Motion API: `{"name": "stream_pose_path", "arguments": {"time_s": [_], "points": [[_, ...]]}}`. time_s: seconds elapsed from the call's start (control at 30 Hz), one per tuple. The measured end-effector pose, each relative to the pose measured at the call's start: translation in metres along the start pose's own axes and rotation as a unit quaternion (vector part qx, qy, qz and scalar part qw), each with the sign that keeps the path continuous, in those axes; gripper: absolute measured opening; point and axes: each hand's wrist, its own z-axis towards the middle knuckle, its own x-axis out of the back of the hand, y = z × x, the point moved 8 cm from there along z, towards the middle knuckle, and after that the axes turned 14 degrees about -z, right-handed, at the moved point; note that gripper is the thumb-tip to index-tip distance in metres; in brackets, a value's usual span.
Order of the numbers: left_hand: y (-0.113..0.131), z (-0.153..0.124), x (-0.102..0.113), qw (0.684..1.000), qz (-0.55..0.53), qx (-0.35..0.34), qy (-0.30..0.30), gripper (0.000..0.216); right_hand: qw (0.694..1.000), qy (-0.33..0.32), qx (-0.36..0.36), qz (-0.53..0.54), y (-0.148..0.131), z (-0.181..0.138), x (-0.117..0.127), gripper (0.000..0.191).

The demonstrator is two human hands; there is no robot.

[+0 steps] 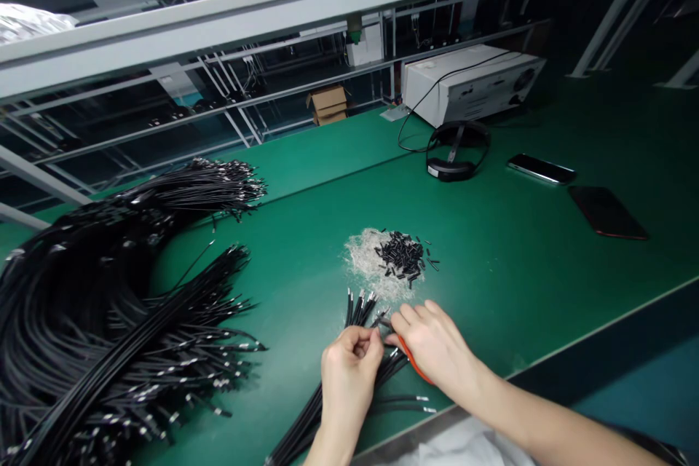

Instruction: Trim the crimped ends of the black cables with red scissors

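Note:
My left hand [348,371] is closed, with thumb and fingertips pinching the end of a black cable, mostly hidden by the fingers. Close against it, my right hand [434,342] is wrapped round red-handled wire cutters [416,362]. The cutters' metal head is small and partly covered at the fingertips. Beneath and behind both hands lies a bundle of black cables [306,415], with pale stripped ends [365,300] sticking out past my left hand. Just beyond the hands, short black offcuts [403,256] are heaped on whitish fibre scraps [367,253].
A large mass of black cables [65,335] fills the left of the green table [306,226]. Toward the back right are a black headset [456,160], a white box-shaped machine [470,84], a phone [540,168] and a dark flat device [607,212]. A metal rail [273,4] crosses above.

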Motion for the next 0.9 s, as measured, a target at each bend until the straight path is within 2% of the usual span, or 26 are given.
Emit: {"name": "stream_pose_path", "arguments": {"time_s": [0.23, 0.5, 0.6, 0.67, 0.73, 0.83, 0.9], "points": [[0.006, -0.001, 0.001, 0.999, 0.012, -0.030, 0.007, 0.033, 1.000, 0.014, 0.016, -0.010, 0.002, 0.000, 0.004, 0.012], [0.014, -0.004, 0.001, 0.997, 0.039, -0.068, 0.010, 0.029, 1.000, -0.020, 0.016, 0.002, 0.004, 0.000, 0.004, 0.012], [0.015, -0.005, 0.001, 0.997, 0.035, -0.065, 0.005, 0.029, 0.998, -0.042, 0.013, 0.038, 0.011, 0.001, 0.003, 0.017], [0.016, -0.006, 0.002, 0.997, 0.028, -0.065, 0.002, 0.029, 0.994, -0.047, -0.020, 0.100, 0.020, 0.002, 0.004, 0.021], [0.018, -0.007, 0.003, 0.997, 0.025, -0.070, -0.003, 0.029, 0.974, -0.041, -0.070, 0.213, 0.029, 0.003, 0.004, 0.024], [0.024, -0.009, 0.003, 0.996, 0.024, -0.085, -0.014, 0.026, 0.897, -0.050, -0.105, 0.427, 0.027, 0.003, 0.000, 0.029], [0.032, -0.011, 0.005, 0.994, 0.008, -0.110, -0.004, 0.024, 0.851, -0.060, -0.110, 0.510, 0.021, 0.004, -0.001, 0.032]]}}
